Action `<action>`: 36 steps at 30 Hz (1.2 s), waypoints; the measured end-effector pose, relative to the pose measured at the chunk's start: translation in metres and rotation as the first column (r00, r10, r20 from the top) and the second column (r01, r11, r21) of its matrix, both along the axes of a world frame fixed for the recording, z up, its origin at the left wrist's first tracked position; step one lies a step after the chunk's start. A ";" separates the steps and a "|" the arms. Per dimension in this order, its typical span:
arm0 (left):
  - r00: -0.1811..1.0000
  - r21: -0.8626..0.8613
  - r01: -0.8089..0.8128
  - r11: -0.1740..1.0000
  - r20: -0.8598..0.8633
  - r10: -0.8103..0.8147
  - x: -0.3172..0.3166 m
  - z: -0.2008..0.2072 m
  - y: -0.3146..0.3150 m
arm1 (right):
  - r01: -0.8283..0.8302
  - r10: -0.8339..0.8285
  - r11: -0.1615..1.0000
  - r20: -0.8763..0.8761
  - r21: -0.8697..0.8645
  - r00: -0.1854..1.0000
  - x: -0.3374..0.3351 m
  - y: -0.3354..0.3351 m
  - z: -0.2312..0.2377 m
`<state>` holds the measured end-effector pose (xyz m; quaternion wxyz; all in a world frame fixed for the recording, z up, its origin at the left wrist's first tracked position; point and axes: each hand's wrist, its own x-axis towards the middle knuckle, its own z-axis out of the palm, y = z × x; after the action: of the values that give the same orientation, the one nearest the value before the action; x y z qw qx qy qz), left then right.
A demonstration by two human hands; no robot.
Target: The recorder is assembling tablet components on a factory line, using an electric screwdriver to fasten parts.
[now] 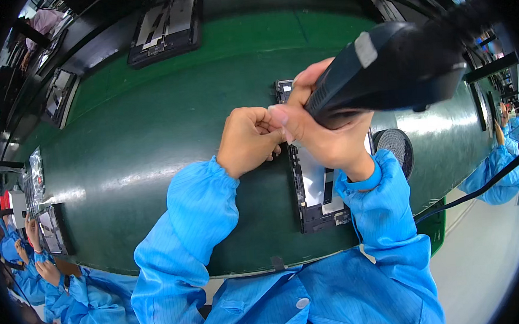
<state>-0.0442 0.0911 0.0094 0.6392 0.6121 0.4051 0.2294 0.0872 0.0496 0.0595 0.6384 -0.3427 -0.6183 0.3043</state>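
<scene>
My right hand [323, 128] grips a dark electric screwdriver [390, 68], its body pointing up and to the right. My left hand [247, 140] is curled right beside it, fingertips touching the right hand near the tool's tip. Beneath both hands lies a black flat device frame [315, 203] with a white inner panel, resting on the green belt [152, 151]. The tool's tip and the top of the frame are hidden by my hands. Whether the left fingers pinch anything is not visible.
A round black perforated dish [398, 144] sits right of the frame. Another black frame [165, 25] lies at the far edge of the belt, and more lie at the left [59, 94]. Co-workers in blue sleeves work at the lower left [34, 265] and at the right [500, 165].
</scene>
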 end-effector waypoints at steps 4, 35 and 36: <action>0.998 0.094 0.019 0.995 0.063 -0.025 0.000 -0.008 0.000 | 0.002 -0.004 1.000 0.055 0.023 0.998 -0.001 -0.005 -0.004; 0.983 0.014 -0.040 0.999 -0.181 0.042 0.008 0.011 -0.010 | 0.447 -0.446 0.893 -0.186 -0.040 0.875 0.150 -0.085 -0.009; 0.983 0.017 -0.039 0.999 -0.179 0.041 0.007 0.010 -0.010 | 0.435 -0.432 0.900 -0.209 -0.036 0.877 0.148 -0.085 -0.010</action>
<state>-0.0374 0.0808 0.0193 0.5913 0.6262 0.4718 0.1890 0.2352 -0.0355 0.0492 0.7546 -0.4340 -0.4562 0.1848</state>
